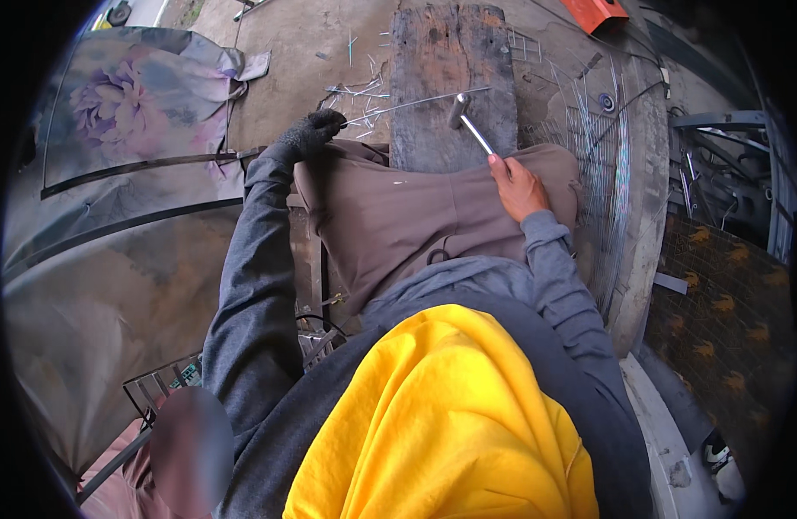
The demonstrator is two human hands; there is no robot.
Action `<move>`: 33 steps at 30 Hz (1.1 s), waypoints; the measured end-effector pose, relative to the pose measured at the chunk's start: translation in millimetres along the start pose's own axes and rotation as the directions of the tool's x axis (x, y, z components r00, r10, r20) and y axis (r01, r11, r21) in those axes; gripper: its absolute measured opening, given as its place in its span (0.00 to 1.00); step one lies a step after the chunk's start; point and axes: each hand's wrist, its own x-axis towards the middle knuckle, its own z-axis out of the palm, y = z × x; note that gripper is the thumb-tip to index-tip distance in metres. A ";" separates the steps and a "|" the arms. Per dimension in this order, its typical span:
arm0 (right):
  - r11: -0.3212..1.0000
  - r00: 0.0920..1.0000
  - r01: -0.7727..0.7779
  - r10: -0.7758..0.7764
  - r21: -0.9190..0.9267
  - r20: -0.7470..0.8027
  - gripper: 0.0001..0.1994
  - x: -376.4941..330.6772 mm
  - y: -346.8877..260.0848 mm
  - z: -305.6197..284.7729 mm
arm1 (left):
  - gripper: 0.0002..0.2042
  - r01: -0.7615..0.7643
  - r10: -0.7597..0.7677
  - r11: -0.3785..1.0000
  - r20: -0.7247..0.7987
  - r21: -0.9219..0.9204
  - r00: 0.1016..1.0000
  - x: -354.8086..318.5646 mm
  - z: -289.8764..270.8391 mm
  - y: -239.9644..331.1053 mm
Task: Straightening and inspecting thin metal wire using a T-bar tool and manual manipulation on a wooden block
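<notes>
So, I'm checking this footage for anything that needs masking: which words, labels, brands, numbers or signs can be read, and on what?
None can be read.
Hammer, thin rod, wooden plank: no lettering discernible.
Green patch, lower left: too small to read.
Flowered cloth: a picture, no visible text.

- We see a silvery, straight-handled metal hammer [477, 137], mostly glossy and smooth.
- We see a long, thin, shiny metal rod [416, 105].
- The broad, grey-brown wooden plank [450, 54] looks rough and matt to us.
- The dark grey fabric glove [313, 132] looks rough.
</notes>
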 end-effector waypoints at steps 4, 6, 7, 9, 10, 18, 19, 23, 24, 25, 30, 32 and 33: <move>1.000 0.999 0.016 -0.015 -0.014 0.039 0.27 -16.1 -3.4 -9.0 | 0.16 -0.014 0.014 1.000 0.004 0.013 1.000 14.3 7.9 -21.9; 1.000 0.998 0.028 -0.028 0.003 -0.048 0.24 -34.4 -13.5 -21.1 | 0.16 -0.019 0.019 0.999 0.002 0.043 1.000 20.2 19.9 -22.9; 1.000 0.999 0.030 -0.031 -0.009 -0.037 0.24 -37.0 -18.8 -22.0 | 0.16 0.006 -0.002 0.997 -0.049 0.074 0.999 22.4 23.1 -27.7; 0.995 0.991 0.069 -0.077 -0.073 -0.106 0.23 -39.7 -27.2 -20.9 | 0.16 0.045 -0.035 0.995 -0.107 0.090 0.994 20.2 25.7 -39.6; 0.994 0.992 0.065 -0.073 -0.086 -0.103 0.23 -39.0 -27.3 -21.1 | 0.17 -0.018 0.035 0.991 -0.132 0.132 0.991 22.0 25.7 -37.8; 0.963 0.925 0.266 -0.242 0.047 -0.293 0.21 -38.0 -27.2 -25.2 | 0.21 0.172 -0.168 0.985 -0.107 0.031 0.980 22.7 31.2 -29.1; 0.964 0.926 0.264 -0.242 0.038 -0.288 0.21 -35.6 -25.3 -28.0 | 0.21 0.152 -0.148 0.988 -0.087 0.037 0.985 24.8 30.2 -26.9; 0.925 0.916 0.287 -0.188 0.249 -0.355 0.20 -28.2 -27.2 -38.8 | 0.18 0.079 -0.074 0.994 -0.077 0.070 0.994 27.4 33.8 -39.2; 0.895 0.935 0.248 -0.121 0.371 -0.333 0.20 -30.1 -31.5 -42.0 | 0.18 0.078 -0.073 0.995 -0.080 0.064 0.994 27.8 32.8 -43.1; 0.851 0.950 0.201 -0.050 0.485 -0.307 0.19 -31.6 -34.8 -46.7 | 0.17 0.071 -0.068 0.996 -0.051 0.046 0.996 28.9 32.5 -40.1; 0.917 0.915 0.228 -0.088 0.327 -0.393 0.20 -20.0 -27.3 -61.6 | 0.15 0.062 -0.062 0.998 -0.020 0.022 0.998 29.8 32.6 -21.3; 0.935 0.913 0.225 -0.104 0.275 -0.394 0.20 -16.9 -28.5 -62.4 | 0.14 0.085 -0.086 0.996 -0.011 -0.039 0.996 27.8 32.0 -26.1; 0.949 0.915 0.217 -0.115 0.230 -0.387 0.20 -16.6 -30.0 -60.1 | 0.14 0.083 -0.083 0.996 -0.011 -0.044 0.996 28.0 32.4 -28.0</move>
